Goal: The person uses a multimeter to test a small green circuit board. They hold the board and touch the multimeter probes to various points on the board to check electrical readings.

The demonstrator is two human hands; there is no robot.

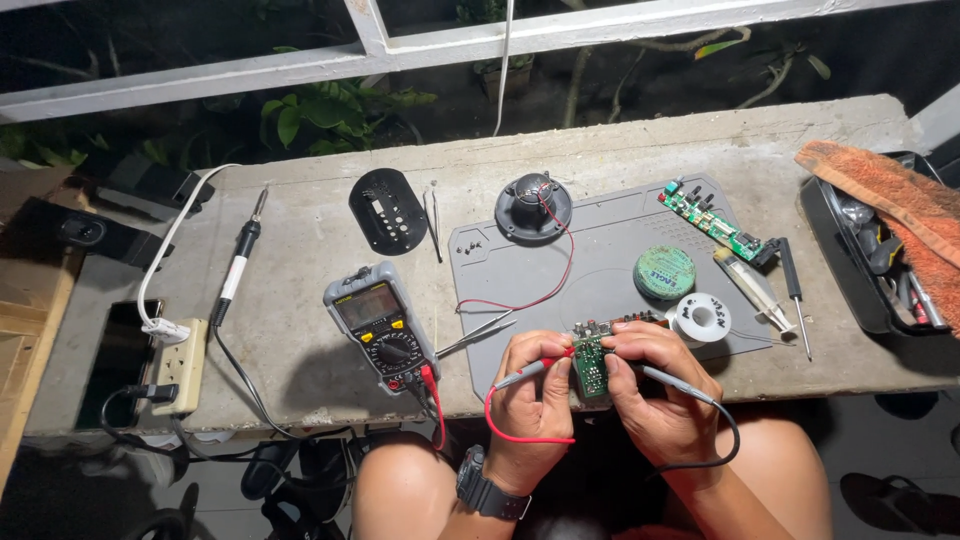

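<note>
At the far left of the concrete bench (300, 330) lies a beige power strip (184, 366) with a white plug in it; just to its right a soldering iron (238, 260) lies with its tip pointing away from the person; a grey multimeter (380, 325) rests further right, its display facing up, red and black leads plugged in at its lower edge; behind it lies a black oval cover plate (387, 210); tweezers (478, 333) lie between the meter and the grey work mat (610, 240). The left hand (535, 395) is closed, pinching the red probe (530, 372) and steadying the small green circuit board (591, 365); the board is held upright between both hands at the near edge of the mat; the right hand (655, 385) is closed on the board's right side and grips the black probe (675, 383). On the mat stand a black speaker driver (533, 207), a green round tin (664, 272) and a solder spool (699, 318); a long green board (708, 220), a syringe (750, 288) and a screwdriver (795, 290) lie to the right; an orange cloth (890, 195) covers a black tray (835, 250) at the far right.
</note>
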